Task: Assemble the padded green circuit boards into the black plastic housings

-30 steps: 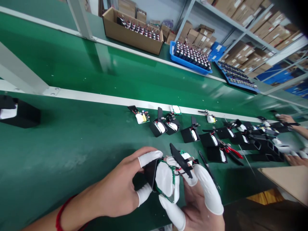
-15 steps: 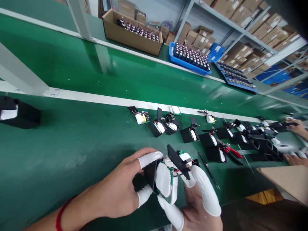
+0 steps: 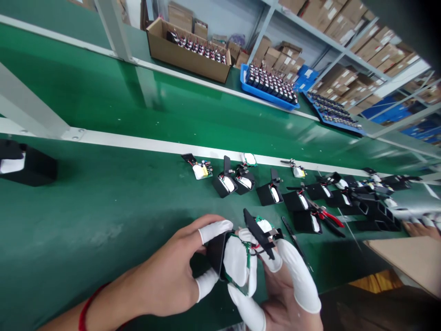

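The black case (image 3: 216, 252), gripped with its white pad and wired board by both hands (image 3: 165, 276) (image 3: 285, 294) above the counter's (image 3: 86, 220) near edge, could snag, and a hard tug might tear the thin wires.

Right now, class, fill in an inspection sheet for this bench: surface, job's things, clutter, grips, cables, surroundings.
Surface: green belt, white rail behind.
Job's things: black case with white pad and green board, held between both hands.
Clutter: row of similar units, red pliers, tweezers.
Grips: left hand pinches the case; right hand supports from below; white finger cots on both.
Cables: thin red and black wires on the unit.
Surroundings: cardboard box, blue tray, shelves, another person's hand.
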Tool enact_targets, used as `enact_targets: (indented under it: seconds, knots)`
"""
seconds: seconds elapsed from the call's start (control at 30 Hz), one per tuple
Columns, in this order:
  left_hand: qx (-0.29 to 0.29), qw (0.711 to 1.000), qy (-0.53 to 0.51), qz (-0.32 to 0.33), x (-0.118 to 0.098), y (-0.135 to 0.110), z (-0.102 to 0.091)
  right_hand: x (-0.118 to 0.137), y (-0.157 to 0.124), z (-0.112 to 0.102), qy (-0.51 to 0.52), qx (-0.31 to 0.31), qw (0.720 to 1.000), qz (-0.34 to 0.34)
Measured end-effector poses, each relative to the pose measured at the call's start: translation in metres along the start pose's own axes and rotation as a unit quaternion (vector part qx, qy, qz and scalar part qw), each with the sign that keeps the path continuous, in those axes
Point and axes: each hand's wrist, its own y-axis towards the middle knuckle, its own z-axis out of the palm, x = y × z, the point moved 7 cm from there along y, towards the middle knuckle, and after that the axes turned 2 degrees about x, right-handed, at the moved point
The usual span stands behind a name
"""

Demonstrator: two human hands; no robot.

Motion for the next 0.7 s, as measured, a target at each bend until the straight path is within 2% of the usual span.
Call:
enact_targets:
  seconds: [0.1,0.27,0.37,0.7]
  knots:
    - [0.000,1.000,0.002,-0.002,0.002,0.000,0.000,0.003,0.000,0.003,-0.021,-0.003,1.000,-0.011]
    - [0.000,1.000,0.009,0.006,0.002,-0.003,0.001,0.037,0.007,0.012,-0.143,-0.032,0.985,-0.093]
    - [-0.006,1.000,0.010,0.024,-0.002,-0.004,-0.001,0.051,0.012,0.014,-0.157,-0.048,0.979,-0.120]
    - [-0.018,0.999,0.021,0.035,-0.005,-0.003,-0.004,0.063,0.016,0.022,-0.180,-0.046,0.977,-0.102]
